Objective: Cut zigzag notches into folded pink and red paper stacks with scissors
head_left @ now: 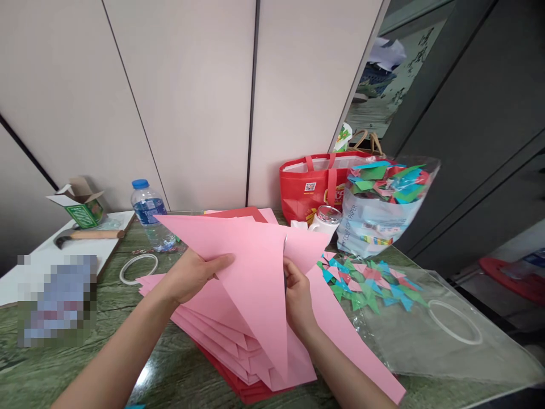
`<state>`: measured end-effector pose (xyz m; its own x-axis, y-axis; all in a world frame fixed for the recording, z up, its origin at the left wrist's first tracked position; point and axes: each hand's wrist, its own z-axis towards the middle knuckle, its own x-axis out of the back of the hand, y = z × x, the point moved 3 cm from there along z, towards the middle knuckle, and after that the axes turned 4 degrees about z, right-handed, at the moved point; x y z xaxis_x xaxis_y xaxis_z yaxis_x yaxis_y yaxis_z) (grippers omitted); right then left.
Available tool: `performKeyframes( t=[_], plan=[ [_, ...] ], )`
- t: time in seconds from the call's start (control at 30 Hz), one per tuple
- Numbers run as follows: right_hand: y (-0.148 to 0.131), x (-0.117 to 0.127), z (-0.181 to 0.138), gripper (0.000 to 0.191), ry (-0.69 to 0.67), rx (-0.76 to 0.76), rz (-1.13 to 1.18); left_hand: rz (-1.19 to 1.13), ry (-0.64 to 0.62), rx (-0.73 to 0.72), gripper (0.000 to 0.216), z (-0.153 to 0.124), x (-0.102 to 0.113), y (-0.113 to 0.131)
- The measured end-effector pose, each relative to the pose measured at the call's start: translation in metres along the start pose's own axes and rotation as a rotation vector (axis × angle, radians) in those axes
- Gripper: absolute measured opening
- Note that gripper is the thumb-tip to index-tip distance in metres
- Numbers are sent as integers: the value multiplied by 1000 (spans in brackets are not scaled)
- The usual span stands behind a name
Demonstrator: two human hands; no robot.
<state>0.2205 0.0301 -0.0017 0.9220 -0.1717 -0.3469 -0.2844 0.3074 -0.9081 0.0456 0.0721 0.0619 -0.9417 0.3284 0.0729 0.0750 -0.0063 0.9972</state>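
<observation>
My left hand (193,275) grips a pink sheet of paper (251,255), with the thumb lying on top of it. A cut runs through the sheet from near its lower tip up toward its far edge. At that cut my right hand (297,292) is closed round scissors (285,244); only a strip of the blade and a bit of dark handle show, the rest is hidden by fingers and paper. Beneath both hands lies a stack of folded pink paper (213,329), with red paper (238,389) under it.
Small coloured paper pieces (370,281) lie to the right, near a clear plastic bag (409,335). Behind stand a filled bag of paper pieces (370,218), a red tote bag (293,196) and a white mug (319,220). A water bottle (149,210), hammer (89,234) and green box (85,213) are left.
</observation>
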Motion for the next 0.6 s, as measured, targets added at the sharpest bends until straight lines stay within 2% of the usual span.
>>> performKeyframes(
  t=[0.17,0.4,0.6],
  plan=[
    [-5,-4,-1,29,-46,0,-13,-8,38,24,36,-14,2,-2],
    [2,-10,-14,29,-134,-4,-19,-85,123,37,32,-45,4,-20],
    [14,-9,-14,27,-184,-38,-23,-149,130,44,42,-43,7,-39]
  ],
)
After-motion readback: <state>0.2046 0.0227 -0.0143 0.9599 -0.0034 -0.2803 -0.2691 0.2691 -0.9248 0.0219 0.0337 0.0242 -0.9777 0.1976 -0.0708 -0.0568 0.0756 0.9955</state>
